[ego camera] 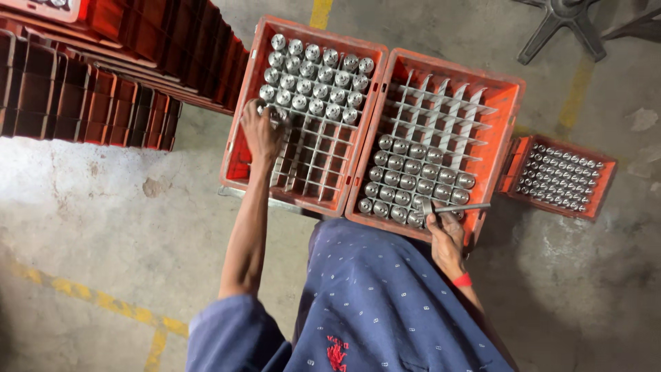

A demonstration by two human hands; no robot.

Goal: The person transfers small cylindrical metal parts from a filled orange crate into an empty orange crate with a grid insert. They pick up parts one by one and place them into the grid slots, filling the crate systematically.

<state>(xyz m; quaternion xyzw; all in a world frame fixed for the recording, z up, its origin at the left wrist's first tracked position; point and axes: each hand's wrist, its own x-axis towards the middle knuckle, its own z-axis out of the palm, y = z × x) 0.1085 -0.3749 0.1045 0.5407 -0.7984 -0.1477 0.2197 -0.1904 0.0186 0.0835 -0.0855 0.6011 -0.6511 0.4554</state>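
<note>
Two orange crates with grey grid dividers stand side by side before me. My left hand point(261, 131) reaches into the left crate point(242, 117) and closes on a shiny metal cylinder point(270, 111) at the edge of the filled far rows. Several more cylinders point(318, 76) fill those rows. My right hand point(446, 234) rests on the near rim of the right crate point(506, 96) and grips a thin metal rod tool point(460, 207) lying across the near rows of cylinders point(413, 179). A red band circles my right wrist.
A smaller orange crate point(606, 180) full of small metal parts sits on the floor at the right. Stacked empty orange crates point(103, 76) fill the upper left. A chair base point(561, 24) stands at the top right. Yellow lines mark the concrete floor.
</note>
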